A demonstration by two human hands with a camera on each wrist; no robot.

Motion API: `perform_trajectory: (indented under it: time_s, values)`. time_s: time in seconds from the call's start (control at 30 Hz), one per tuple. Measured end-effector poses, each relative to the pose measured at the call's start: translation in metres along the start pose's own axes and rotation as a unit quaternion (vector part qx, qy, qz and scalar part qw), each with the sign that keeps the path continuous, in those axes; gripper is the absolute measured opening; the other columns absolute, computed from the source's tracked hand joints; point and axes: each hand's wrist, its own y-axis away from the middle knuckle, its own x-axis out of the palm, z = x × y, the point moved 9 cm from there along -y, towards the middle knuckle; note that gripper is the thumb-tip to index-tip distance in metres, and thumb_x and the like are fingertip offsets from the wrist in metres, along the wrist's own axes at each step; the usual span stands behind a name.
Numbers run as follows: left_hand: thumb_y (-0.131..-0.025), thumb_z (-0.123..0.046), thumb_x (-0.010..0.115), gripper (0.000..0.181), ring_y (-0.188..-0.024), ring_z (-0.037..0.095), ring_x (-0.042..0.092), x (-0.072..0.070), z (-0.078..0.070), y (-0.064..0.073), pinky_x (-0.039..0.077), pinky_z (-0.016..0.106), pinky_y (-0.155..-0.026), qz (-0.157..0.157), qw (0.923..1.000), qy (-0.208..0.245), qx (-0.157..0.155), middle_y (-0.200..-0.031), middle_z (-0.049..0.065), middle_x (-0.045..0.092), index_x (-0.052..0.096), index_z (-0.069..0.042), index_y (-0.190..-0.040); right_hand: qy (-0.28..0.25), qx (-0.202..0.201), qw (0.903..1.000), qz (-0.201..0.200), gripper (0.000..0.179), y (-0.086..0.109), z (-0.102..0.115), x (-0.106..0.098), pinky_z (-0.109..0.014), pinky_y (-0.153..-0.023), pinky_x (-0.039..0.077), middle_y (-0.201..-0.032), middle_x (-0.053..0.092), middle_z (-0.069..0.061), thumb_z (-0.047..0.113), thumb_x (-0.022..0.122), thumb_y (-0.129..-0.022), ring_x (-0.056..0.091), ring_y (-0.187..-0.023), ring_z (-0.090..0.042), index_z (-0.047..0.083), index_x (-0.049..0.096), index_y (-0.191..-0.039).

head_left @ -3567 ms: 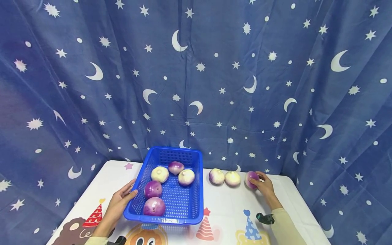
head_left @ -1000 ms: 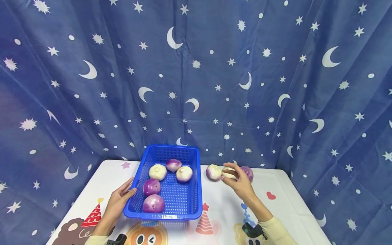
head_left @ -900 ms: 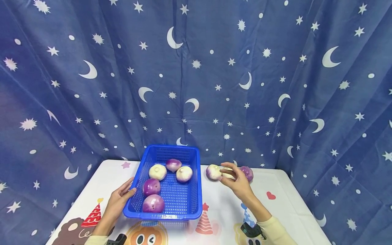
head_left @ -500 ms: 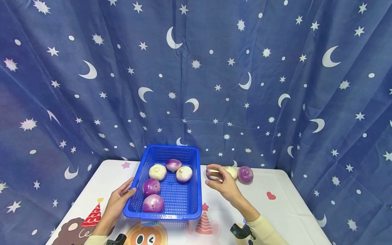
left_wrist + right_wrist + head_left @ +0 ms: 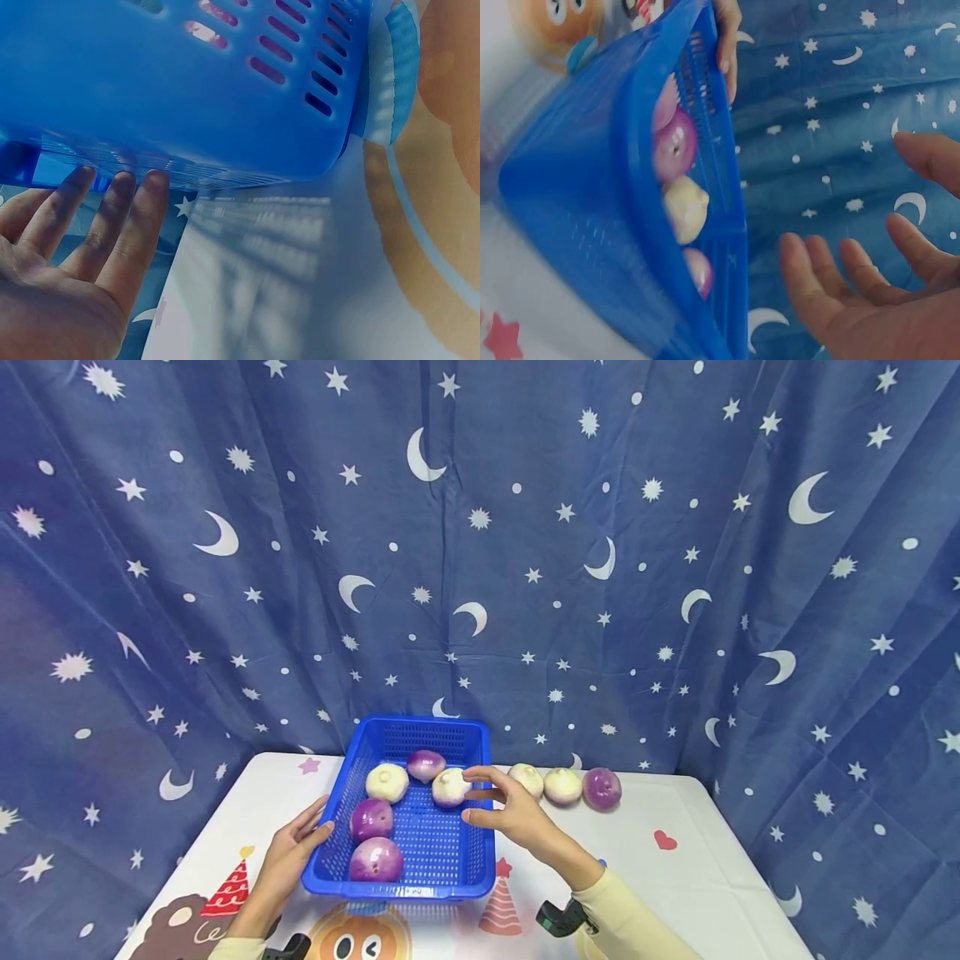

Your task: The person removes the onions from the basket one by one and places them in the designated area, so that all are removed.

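faintly, unreadable marks (image 5: pixel 408 892) show on the blue basket (image 5: pixel 348 887).

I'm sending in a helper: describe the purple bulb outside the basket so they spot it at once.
Find the blue basket on the white table. Right of it in the head view, a row of three bulbs lines the far edge. The purple bulb ends that row on the right; its two neighbours are mostly cream.

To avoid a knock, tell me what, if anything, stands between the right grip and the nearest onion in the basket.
Nothing visible: in the head view, the right grip is over the basket's right rim, its fingertips overlapping the edge of the pale onion; contact unclear.
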Motion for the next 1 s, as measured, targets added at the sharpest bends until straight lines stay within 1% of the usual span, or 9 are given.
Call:
perform_trajectory:
  time_s: [0.1, 0.23, 0.33, 0.47, 0.67, 0.8, 0.87, 0.93, 1.0]
  values:
    - [-0.098, -0.035, 0.059, 0.064, -0.096, -0.021, 0.053, 0.0, -0.001, -0.001, 0.045, 0.008, -0.085, -0.001, 1.0, 0.001, 0.002, -0.156, 0.012, 0.039, 0.034, -0.018, -0.154, -0.008, 0.023, 0.9995, 0.021, 0.055, -0.007, 0.001, 0.008, -0.041, -0.097, 0.052, -0.14, 0.053, -0.014, 0.014, 0.075, -0.085, 0.055, -0.126, -0.038, 0.013, 0.053, -0.136]
    - [-0.098, -0.035, 0.06, 0.064, -0.096, -0.021, 0.053, -0.001, -0.001, -0.001, 0.046, 0.009, -0.084, -0.003, 1.0, 0.002, 0.003, -0.156, 0.013, 0.038, 0.034, -0.018, -0.154, -0.033, 0.045, 0.9971, 0.052, 0.054, -0.019, 0.002, 0.02, -0.039, -0.097, 0.052, -0.139, 0.055, -0.012, 0.014, 0.074, -0.086, 0.058, -0.124, -0.033, 0.011, 0.054, -0.135]
    - [-0.098, -0.034, 0.059, 0.063, -0.096, -0.019, 0.054, -0.001, 0.0, -0.001, 0.047, 0.01, -0.084, -0.004, 1.0, 0.005, 0.003, -0.155, 0.013, 0.039, 0.034, -0.018, -0.154, -0.047, 0.057, 0.9942, 0.078, 0.051, -0.028, 0.002, 0.03, -0.04, -0.096, 0.053, -0.136, 0.057, -0.012, 0.012, 0.073, -0.087, 0.063, -0.117, -0.025, 0.01, 0.055, -0.134]
    - [-0.099, -0.032, 0.059, 0.062, -0.099, -0.016, 0.056, 0.0, 0.001, -0.002, 0.048, 0.011, -0.084, -0.004, 0.9999, 0.01, 0.003, -0.155, 0.012, 0.04, 0.035, -0.018, -0.154, -0.043, 0.076, 0.9902, 0.109, 0.048, -0.038, -0.002, 0.042, -0.043, -0.094, 0.054, -0.134, 0.059, -0.011, 0.011, 0.073, -0.087, 0.066, -0.107, -0.018, 0.015, 0.057, -0.133]
    - [-0.098, -0.034, 0.059, 0.062, -0.102, -0.014, 0.056, 0.0, 0.001, 0.0, 0.047, 0.01, -0.084, -0.007, 1.0, -0.002, 0.001, -0.154, 0.012, 0.041, 0.035, -0.019, -0.154, -0.023, 0.096, 0.9857, 0.137, 0.045, -0.053, -0.006, 0.052, -0.044, -0.089, 0.056, -0.132, 0.061, -0.007, 0.014, 0.074, -0.087, 0.067, -0.103, -0.018, 0.019, 0.062, -0.129]
    - [-0.099, -0.031, 0.059, 0.061, -0.107, -0.009, 0.059, 0.001, 0.0, 0.001, 0.048, 0.011, -0.084, -0.008, 1.0, 0.001, 0.004, -0.154, 0.013, 0.042, 0.035, -0.018, -0.153, -0.018, 0.109, 0.9822, 0.152, 0.042, -0.064, -0.014, 0.061, -0.052, -0.093, 0.053, -0.129, 0.063, -0.005, 0.014, 0.075, -0.086, 0.066, -0.102, -0.02, 0.021, 0.064, -0.126]
    - [-0.099, -0.03, 0.059, 0.061, -0.107, -0.008, 0.059, 0.001, -0.001, 0.001, 0.048, 0.012, -0.084, -0.006, 1.0, 0.002, 0.004, -0.154, 0.013, 0.042, 0.035, -0.018, -0.153, -0.018, 0.117, 0.9802, 0.159, 0.043, -0.068, -0.021, 0.068, -0.054, -0.093, 0.052, -0.128, 0.064, -0.003, 0.013, 0.075, -0.085, 0.066, -0.101, -0.02, 0.02, 0.064, -0.126]
    - [-0.099, -0.03, 0.059, 0.061, -0.105, -0.01, 0.059, 0.001, -0.002, 0.001, 0.048, 0.011, -0.085, -0.007, 1.0, 0.003, 0.004, -0.154, 0.013, 0.042, 0.035, -0.018, -0.153, -0.015, 0.121, 0.9786, 0.165, 0.045, -0.073, -0.026, 0.075, -0.051, -0.09, 0.054, -0.127, 0.064, -0.003, 0.012, 0.075, -0.085, 0.065, -0.1, -0.019, 0.016, 0.062, -0.128]
    - [-0.099, -0.03, 0.059, 0.061, -0.107, -0.008, 0.06, 0.0, -0.002, 0.002, 0.048, 0.011, -0.085, -0.008, 1.0, 0.001, 0.003, -0.154, 0.013, 0.042, 0.035, -0.018, -0.154, -0.011, 0.124, 0.9773, 0.172, 0.046, -0.076, -0.03, 0.081, -0.048, -0.086, 0.055, -0.126, 0.064, -0.004, 0.011, 0.075, -0.085, 0.065, -0.1, -0.019, 0.014, 0.062, -0.129]
